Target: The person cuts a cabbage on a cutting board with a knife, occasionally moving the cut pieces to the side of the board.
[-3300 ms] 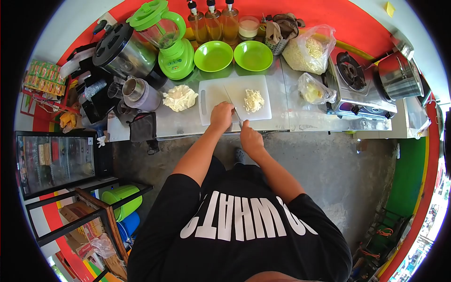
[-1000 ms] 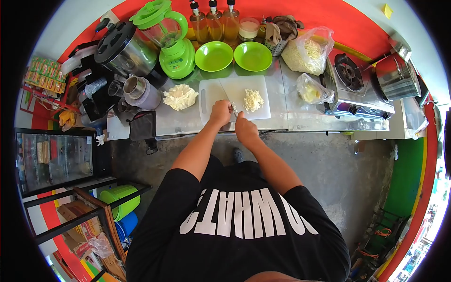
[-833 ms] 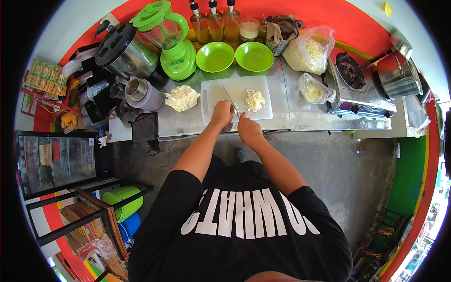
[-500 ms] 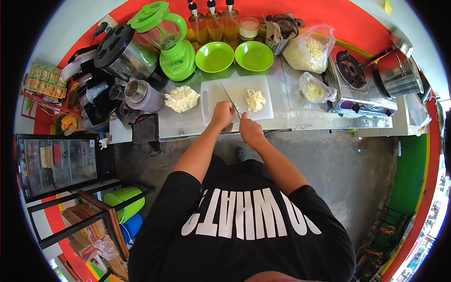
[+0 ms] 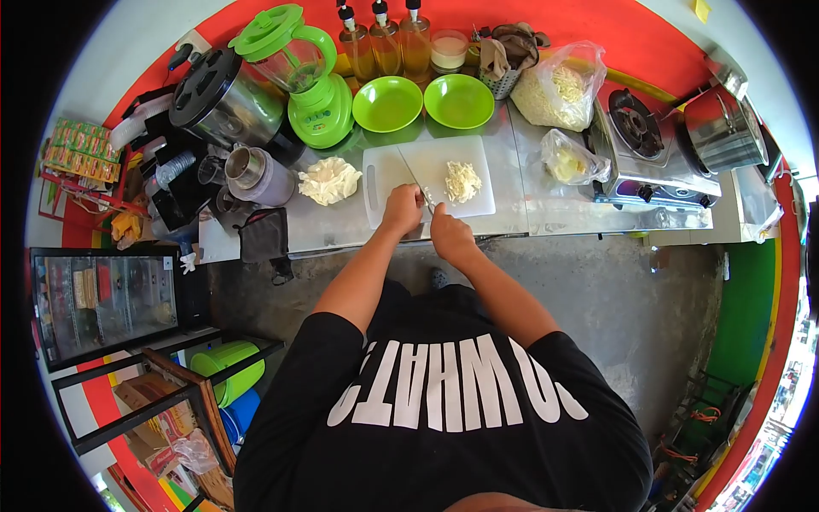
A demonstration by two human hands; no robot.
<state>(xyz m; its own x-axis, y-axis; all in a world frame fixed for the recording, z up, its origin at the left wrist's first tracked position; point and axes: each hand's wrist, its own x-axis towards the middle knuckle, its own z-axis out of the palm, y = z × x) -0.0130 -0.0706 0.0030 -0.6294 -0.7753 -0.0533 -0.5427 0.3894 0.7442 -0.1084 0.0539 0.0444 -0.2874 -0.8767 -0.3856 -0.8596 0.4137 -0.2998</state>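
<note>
My right hand [image 5: 451,235] is closed round the handle of a kitchen knife [image 5: 415,176], whose blade points away over a white cutting board [image 5: 384,162]. My left hand [image 5: 404,210] has its fingers curled down on the board, close along the left side of the blade; what they press on is hidden and I cannot tell what it is. Small pale bits [image 5: 428,196] lie by the blade near the fingertips. A heap of pale, finely cut shreds [image 5: 462,182] rests on the board's right half. Left of the board sits a creamy-white crumpled lump [image 5: 329,180].
Two green bowls [image 5: 387,104] stand behind the board, with a green blender [image 5: 317,111] and pump bottles [image 5: 386,49] nearby. To the right are a bag of pale shreds [image 5: 559,90], a smaller clear bag [image 5: 573,158] and a gas stove [image 5: 636,128] with a steel pot [image 5: 725,132].
The knife and my right hand have shifted slightly to the left. My left hand stays almost in place beside the blade, and the heap of shreds looks the same.
</note>
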